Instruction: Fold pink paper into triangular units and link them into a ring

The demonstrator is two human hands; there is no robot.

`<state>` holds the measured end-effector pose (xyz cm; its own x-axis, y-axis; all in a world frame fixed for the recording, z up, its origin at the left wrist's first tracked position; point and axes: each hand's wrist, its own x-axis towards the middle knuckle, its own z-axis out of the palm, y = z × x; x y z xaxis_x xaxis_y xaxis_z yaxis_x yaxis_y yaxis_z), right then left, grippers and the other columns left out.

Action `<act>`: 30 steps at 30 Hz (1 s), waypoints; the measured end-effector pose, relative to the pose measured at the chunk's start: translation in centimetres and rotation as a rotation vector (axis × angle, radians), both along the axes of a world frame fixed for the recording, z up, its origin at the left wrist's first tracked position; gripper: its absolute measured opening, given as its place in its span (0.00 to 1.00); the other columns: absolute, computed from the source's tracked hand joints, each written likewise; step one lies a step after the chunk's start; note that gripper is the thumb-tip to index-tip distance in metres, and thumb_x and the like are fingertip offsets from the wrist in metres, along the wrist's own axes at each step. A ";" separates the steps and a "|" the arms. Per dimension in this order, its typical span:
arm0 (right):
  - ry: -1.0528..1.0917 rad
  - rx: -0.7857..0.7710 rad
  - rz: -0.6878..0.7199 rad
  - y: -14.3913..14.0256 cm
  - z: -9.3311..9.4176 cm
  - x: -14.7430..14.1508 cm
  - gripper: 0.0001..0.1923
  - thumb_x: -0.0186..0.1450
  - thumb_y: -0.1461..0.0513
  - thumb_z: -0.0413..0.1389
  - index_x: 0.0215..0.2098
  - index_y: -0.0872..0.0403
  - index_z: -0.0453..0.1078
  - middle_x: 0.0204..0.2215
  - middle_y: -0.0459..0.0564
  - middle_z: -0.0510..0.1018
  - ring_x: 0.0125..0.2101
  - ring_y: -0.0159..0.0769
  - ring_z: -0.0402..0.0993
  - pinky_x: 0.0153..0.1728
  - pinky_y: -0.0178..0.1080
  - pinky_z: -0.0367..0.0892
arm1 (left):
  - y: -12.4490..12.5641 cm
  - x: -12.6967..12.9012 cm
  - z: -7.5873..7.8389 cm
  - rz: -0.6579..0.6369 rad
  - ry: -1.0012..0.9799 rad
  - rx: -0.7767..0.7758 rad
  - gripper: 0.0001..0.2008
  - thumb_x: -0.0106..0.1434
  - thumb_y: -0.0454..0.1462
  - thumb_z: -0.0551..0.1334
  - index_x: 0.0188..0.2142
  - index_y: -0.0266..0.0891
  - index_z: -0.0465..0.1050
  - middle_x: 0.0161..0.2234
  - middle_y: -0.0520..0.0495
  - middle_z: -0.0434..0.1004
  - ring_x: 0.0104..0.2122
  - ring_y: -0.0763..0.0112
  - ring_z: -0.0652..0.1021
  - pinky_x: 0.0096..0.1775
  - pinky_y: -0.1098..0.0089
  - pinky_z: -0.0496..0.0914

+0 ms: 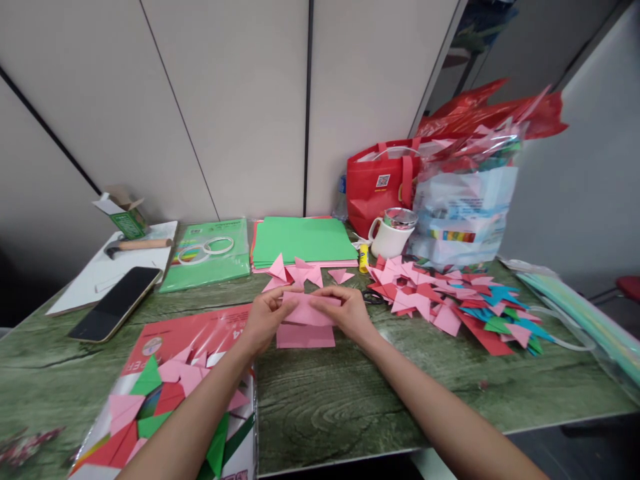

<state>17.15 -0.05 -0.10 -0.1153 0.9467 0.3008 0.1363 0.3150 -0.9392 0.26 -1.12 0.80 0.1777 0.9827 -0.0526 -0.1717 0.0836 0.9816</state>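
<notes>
Near the table's middle, the left hand (pixel 264 319) and right hand (pixel 349 312) pinch opposite ends of a pink paper (pixel 306 325), fingers clamped on its top fold. Uneven pressure could skew the crease. At one o'clock, the pile of folded pieces (pixel 450 303) sits near; a sweeping elbow might scatter it.

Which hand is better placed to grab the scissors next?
Right. The right hand sits beside the scissors; the left hand is across the pink paper, which both hands are pinching.
</notes>
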 end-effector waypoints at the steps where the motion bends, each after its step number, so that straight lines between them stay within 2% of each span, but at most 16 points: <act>1: -0.001 -0.002 -0.003 0.0 0.0 0.0 0.07 0.51 0.59 0.60 0.28 0.54 0.75 0.27 0.48 0.79 0.29 0.37 0.74 0.31 0.37 0.68 | 0.0 0.0 0.0 0.006 -0.007 -0.005 0.22 0.47 0.40 0.67 0.43 0.35 0.72 0.21 0.51 0.73 0.21 0.74 0.72 0.24 0.75 0.65; 19: 0.032 -0.055 -0.018 -0.2 0.1 0.0 0.08 0.51 0.59 0.61 0.28 0.54 0.76 0.28 0.49 0.80 0.29 0.37 0.74 0.30 0.36 0.67 | -0.1 0.1 0.0 0.002 -0.018 -0.008 0.21 0.49 0.41 0.66 0.42 0.36 0.72 0.23 0.50 0.75 0.21 0.75 0.72 0.24 0.75 0.65; 30: 0.003 -0.043 -0.009 -0.1 0.3 -0.1 0.07 0.52 0.59 0.60 0.27 0.56 0.74 0.26 0.48 0.78 0.27 0.35 0.72 0.30 0.35 0.66 | -0.1 0.1 0.0 0.009 0.065 0.030 0.20 0.50 0.43 0.65 0.42 0.36 0.72 0.21 0.52 0.72 0.20 0.76 0.71 0.23 0.76 0.63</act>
<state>17.08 -0.19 0.24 -0.1059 0.9598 0.2599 0.1364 0.2729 -0.9523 0.33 -1.25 0.83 0.1660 0.9855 -0.0344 -0.1085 0.0529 0.9927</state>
